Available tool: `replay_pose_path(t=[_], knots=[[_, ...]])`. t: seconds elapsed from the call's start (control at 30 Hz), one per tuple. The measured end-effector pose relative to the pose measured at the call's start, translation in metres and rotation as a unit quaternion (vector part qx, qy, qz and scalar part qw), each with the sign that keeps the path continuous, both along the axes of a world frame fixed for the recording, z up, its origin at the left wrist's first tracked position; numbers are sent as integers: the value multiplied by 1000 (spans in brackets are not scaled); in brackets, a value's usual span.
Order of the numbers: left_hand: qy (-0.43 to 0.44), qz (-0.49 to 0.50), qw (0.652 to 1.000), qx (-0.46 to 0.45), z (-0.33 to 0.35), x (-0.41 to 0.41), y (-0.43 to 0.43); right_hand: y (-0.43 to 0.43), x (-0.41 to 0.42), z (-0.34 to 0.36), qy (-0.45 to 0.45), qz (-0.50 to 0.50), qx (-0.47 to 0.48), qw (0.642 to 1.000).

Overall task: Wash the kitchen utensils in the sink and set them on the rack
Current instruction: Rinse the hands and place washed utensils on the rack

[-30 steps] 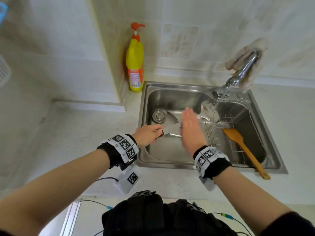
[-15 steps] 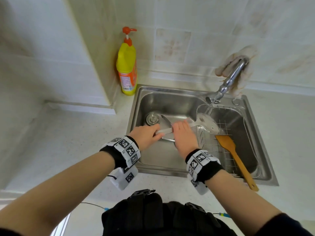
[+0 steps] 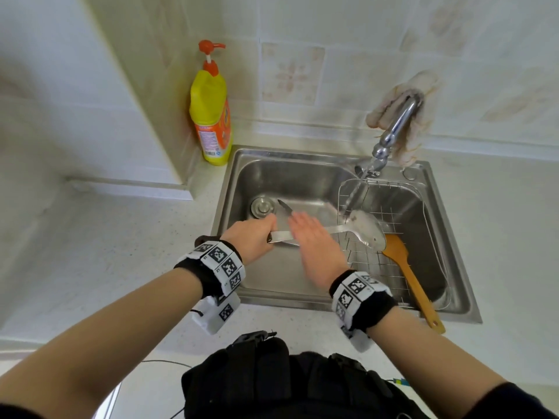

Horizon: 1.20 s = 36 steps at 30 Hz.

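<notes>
My left hand (image 3: 252, 238) grips the handle end of a steel spatula (image 3: 364, 228) over the sink (image 3: 272, 173). Its wide blade sits under the running stream from the tap (image 3: 396, 125). My right hand (image 3: 317, 252) is flat and open, fingers together, resting on or just above the spatula's handle; it is blurred. A knife (image 3: 284, 207) lies in the sink basin behind my hands, its tip near the drain (image 3: 261, 205). A wooden spatula (image 3: 408, 273) rests on the wire rack (image 3: 390, 207) in the sink's right half.
A yellow soap bottle (image 3: 211, 116) with a red pump stands at the sink's back left corner. A cloth glove (image 3: 414, 116) hangs over the tap. Pale countertop (image 3: 106, 252) surrounds the sink.
My right hand closed on the spatula's handle, then opened flat and slid back along it. The blade stays under the water stream.
</notes>
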<state>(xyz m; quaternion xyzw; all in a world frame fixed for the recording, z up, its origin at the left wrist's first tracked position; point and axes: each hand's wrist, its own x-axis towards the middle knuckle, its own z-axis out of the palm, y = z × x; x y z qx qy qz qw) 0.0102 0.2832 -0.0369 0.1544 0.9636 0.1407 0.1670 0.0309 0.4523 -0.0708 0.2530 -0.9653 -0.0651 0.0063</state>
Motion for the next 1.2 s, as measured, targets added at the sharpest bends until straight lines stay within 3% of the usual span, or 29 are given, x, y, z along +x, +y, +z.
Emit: replay_pose_path(t=[0.1, 0.17, 0.27, 0.37, 0.53, 0.77, 1.0, 1.2], knots=[[-12, 23, 1000, -17, -1, 1, -10, 32, -8, -3, 9, -110, 53, 992], [-12, 21, 1000, -19, 0, -1, -11, 20, -5, -4, -5, -91, 75, 993], [-13, 16, 1000, 4, 0, -1, -4, -21, 3, -4, -22, 11, -31, 999], [-11, 25, 999, 27, -5, 0, -4, -25, -9, -4, -24, -4, -143, 989], [-13, 22, 999, 26, -11, -7, -18, 13, -21, 8, -95, -63, -109, 988], [119, -24, 987, -105, -13, -7, -26, 8, -37, 6, -101, -87, -79, 988], [93, -14, 988, -125, -6, -9, -6, -45, -19, 6, -128, 4, -131, 983], [63, 21, 994, -83, -17, -15, -27, 16, -36, 3, -115, -124, -43, 985]])
